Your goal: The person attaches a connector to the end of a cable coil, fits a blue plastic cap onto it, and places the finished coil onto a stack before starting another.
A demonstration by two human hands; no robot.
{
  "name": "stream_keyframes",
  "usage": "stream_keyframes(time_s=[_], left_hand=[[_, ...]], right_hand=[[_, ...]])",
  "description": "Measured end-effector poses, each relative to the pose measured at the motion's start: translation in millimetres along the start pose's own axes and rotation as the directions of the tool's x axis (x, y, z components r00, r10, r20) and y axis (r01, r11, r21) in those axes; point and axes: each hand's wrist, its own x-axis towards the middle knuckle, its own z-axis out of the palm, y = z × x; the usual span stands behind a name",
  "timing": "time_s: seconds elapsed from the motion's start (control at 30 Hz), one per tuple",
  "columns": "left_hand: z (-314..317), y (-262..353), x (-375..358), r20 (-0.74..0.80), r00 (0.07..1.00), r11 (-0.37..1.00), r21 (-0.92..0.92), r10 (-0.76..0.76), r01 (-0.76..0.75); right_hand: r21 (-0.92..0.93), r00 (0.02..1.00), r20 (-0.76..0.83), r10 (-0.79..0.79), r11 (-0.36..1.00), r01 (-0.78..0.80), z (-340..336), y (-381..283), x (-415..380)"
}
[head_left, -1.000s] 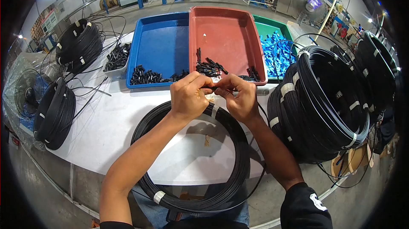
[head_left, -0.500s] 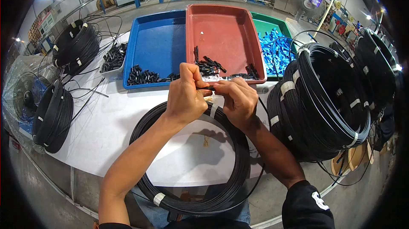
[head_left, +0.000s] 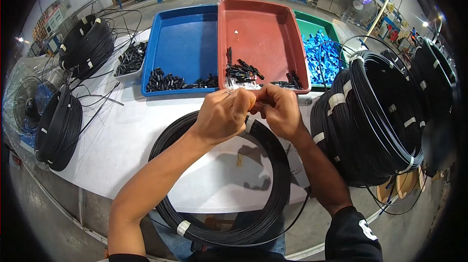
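Observation:
My left hand and my right hand meet fingertip to fingertip in front of the red tray, both closed in a pinch. What lies between the fingertips is mostly hidden; a small dark piece showed there a moment before. Below them a coil of black cable, bound with white tape, lies over the table's front edge. A loose length of the cable loops from the coil's right side up behind my right forearm, toward the right hand.
A blue tray and a red tray hold small black parts. The green tray holds blue pieces. Large cable coils stand at right, more coils at left beside a box of black parts.
Both hands have shifted slightly right and drawn closer together; my left hand has rotated, hiding the small dark piece. The loose cable bows farther out to the right. The view has moved a little.

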Motion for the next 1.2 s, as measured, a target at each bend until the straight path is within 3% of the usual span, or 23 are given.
stream_keyframes(time_s=[0.07, 0.13, 0.2, 0.27, 0.33, 0.4, 0.43, 0.47, 0.5, 0.53, 0.6, 0.87, 0.93, 1.07, 1.13, 1.17, 1.2], left_hand=[[5.1, -1.6, 1.0, -0.028, 0.998, 0.998, -0.04, -0.05, 0.048], [3.6, -1.7, 3.5, 0.035, 0.961, 0.947, -0.166, -0.274, 0.276], [-1.8, -2.3, 7.9, 0.104, 0.935, 0.926, -0.142, -0.338, 0.35], [-0.5, -8.1, 5.0, 0.102, 0.933, 0.921, -0.153, -0.346, 0.358], [-1.5, -10.5, 0.0, 0.103, 0.928, 0.915, -0.16, -0.358, 0.371], [0.1, -9.0, 0.3, 0.074, 0.918, 0.895, -0.203, -0.39, 0.397], [-1.7, -9.1, 2.2, 0.059, 0.921, 0.896, -0.215, -0.384, 0.388], [-8.3, -9.0, 2.7, 0.07, 0.959, 0.952, -0.123, -0.274, 0.281], [-11.4, -9.2, 3.9, 0.095, 0.982, 0.986, -0.025, -0.163, 0.166], [-9.7, -9.5, 4.9, 0.09, 0.983, 0.986, -0.026, -0.162, 0.165], [-8.4, -11.1, 4.0, -0.035, 0.995, 0.995, -0.028, -0.093, 0.092], [2.1, -4.8, -0.8, -0.051, 0.973, 0.965, -0.156, -0.223, 0.213], [1.6, -2.9, -0.9, -0.036, 0.97, 0.962, -0.147, -0.239, 0.231], [1.5, -0.7, 0.7, -0.019, 0.964, 0.956, -0.136, -0.264, 0.259], [-0.9, -1.6, 1.0, 0.004, 0.979, 0.976, -0.081, -0.204, 0.204], [-2.6, -2.2, 0.8, 0.031, 0.989, 0.989, -0.026, -0.143, 0.144], [-1.7, -3.0, -1.0, 0.028, 0.989, 0.989, -0.02, -0.148, 0.148]], right_hand=[[0.124, 0.975, 0.149, 0.167, 0.975, -0.186, -8.3, 8.9, 6.9], [0.124, 0.975, 0.162, 0.151, 0.977, -0.172, -15.1, 7.3, 9.0], [0.125, 0.996, 0.028, -0.087, 0.989, 0.083, -13.5, 7.5, 10.5], [0.188, 0.996, 0.006, -0.089, 0.978, 0.086, -11.0, 11.2, 9.2], [-0.157, 0.956, 0.015, -0.293, 0.943, 0.292, -10.3, 15.6, 6.5], [-0.187, 0.929, -0.03, -0.37, 0.915, 0.358, -2.6, 22.5, 8.3], [-0.243, 0.895, -0.072, -0.441, 0.878, 0.413, -1.5, 21.4, 8.2], [-0.301, 0.854, -0.106, -0.509, 0.836, 0.46, -1.8, 20.2, 6.3], [-0.317, 0.865, -0.108, -0.49, 0.842, 0.437, -2.0, 19.3, 4.3], [-0.321, 0.864, -0.105, -0.493, 0.839, 0.44, -2.7, 20.1, 4.6], [-0.392, 0.789, -0.146, -0.596, 0.767, 0.508, 3.6, 23.0, 5.4], [-0.339, 0.834, -0.178, -0.522, 0.829, 0.446, 15.4, 18.6, -3.7], [-0.139, 0.932, -0.182, -0.314, 0.946, 0.292, 16.9, 16.6, -4.8], [-0.146, 0.97, -0.114, -0.214, 0.969, 0.197, 10.3, 13.1, -3.0], [-0.06, 0.999, -0.028, -0.041, 0.997, 0.039, 7.7, 10.6, -1.6], [0.085, 0.999, 0.041, 0.015, 0.996, -0.018, 6.8, 19.9, -0.1], [0.088, 0.999, 0.049, 0.012, 0.996, -0.016, 5.9, 26.9, 0.3]])
